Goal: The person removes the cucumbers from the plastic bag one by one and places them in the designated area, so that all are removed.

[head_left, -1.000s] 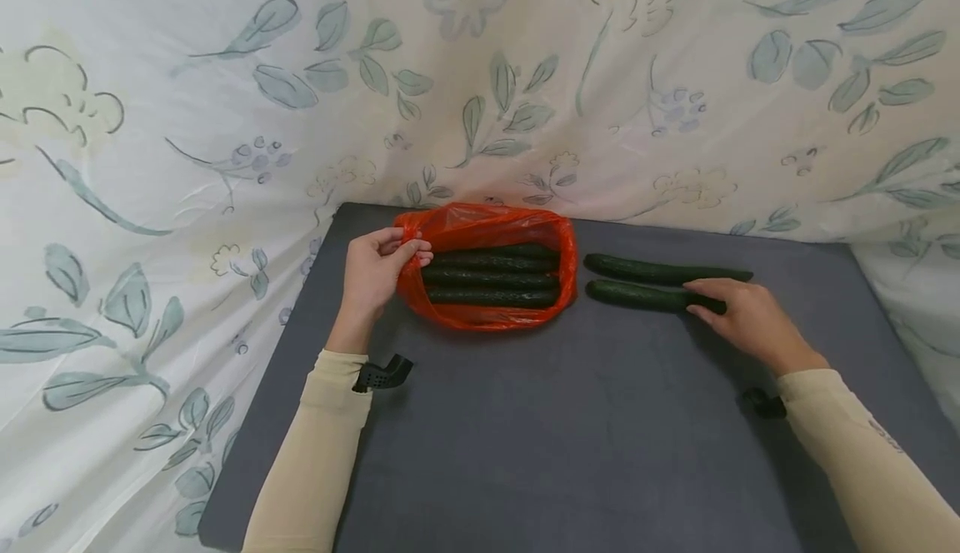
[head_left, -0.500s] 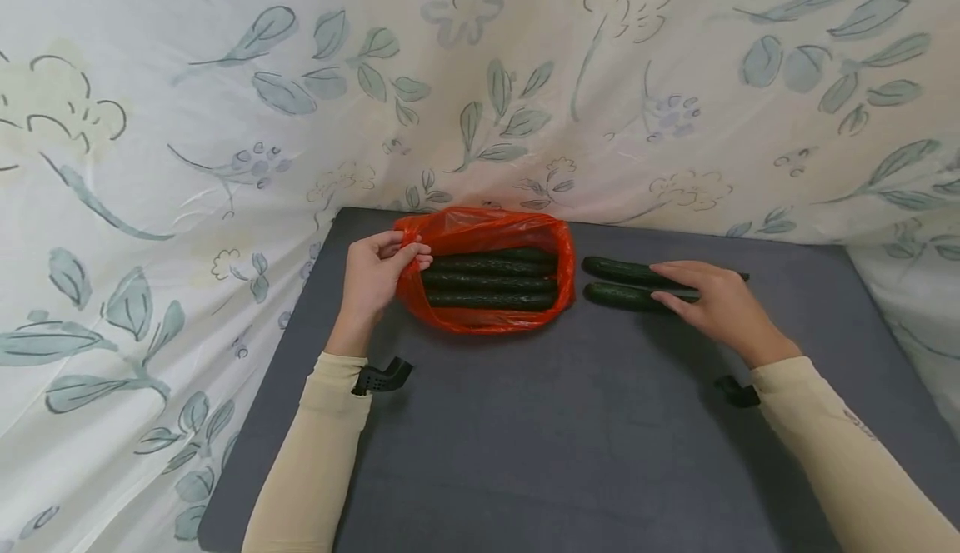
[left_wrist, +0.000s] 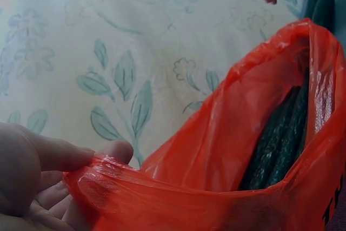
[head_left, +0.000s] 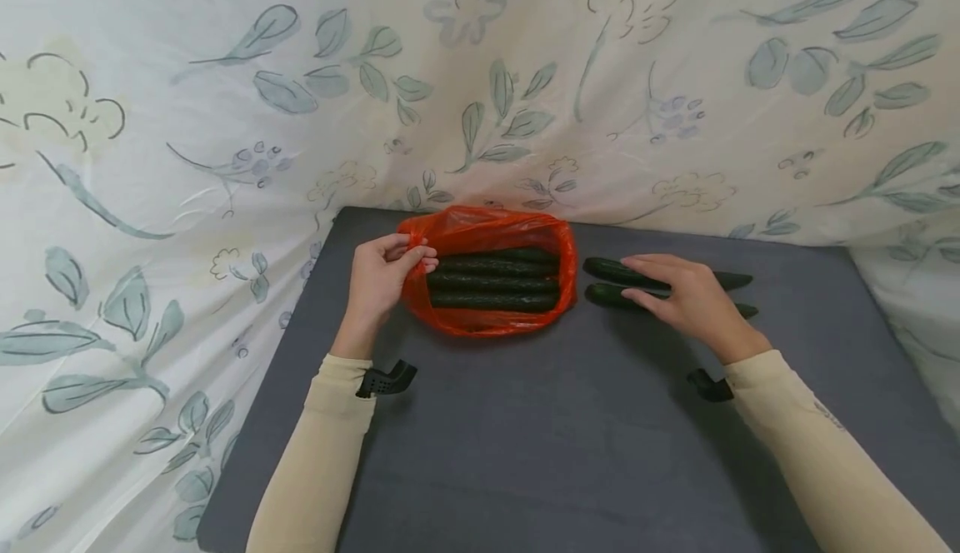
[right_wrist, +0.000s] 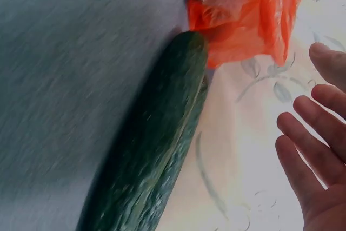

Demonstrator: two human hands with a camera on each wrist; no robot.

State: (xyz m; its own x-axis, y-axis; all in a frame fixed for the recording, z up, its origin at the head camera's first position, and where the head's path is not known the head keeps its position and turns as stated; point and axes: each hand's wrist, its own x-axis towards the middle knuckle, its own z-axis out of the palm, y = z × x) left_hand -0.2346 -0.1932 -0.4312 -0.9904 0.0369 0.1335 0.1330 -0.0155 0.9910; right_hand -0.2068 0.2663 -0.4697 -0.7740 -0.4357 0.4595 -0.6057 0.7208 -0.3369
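An orange-red plastic bag [head_left: 480, 324] lies open at the back of the table, with several dark green cucumbers [head_left: 495, 283] side by side inside. My left hand [head_left: 377, 280] pinches the bag's left rim; in the left wrist view thumb and fingers grip the stretched film [left_wrist: 130, 179]. Right of the bag, two more cucumbers lie parallel: a far one [head_left: 731, 280] and a near one [head_left: 609, 295]. Above them is my right hand [head_left: 690, 296], fingers extended and apart. In the right wrist view, a gap separates that hand [right_wrist: 321, 133] from the near cucumber [right_wrist: 154, 133].
The dark grey table [head_left: 540, 436] ends at the back against a hanging cloth [head_left: 480, 78] with a leaf and flower print. More of this cloth hangs along the left and right sides. Each wrist wears a small black camera mount [head_left: 386, 380].
My right hand has let go of the near cucumber's right end and moved left above both cucumbers. The left hand keeps its pinch on the bag's rim, almost unmoved.
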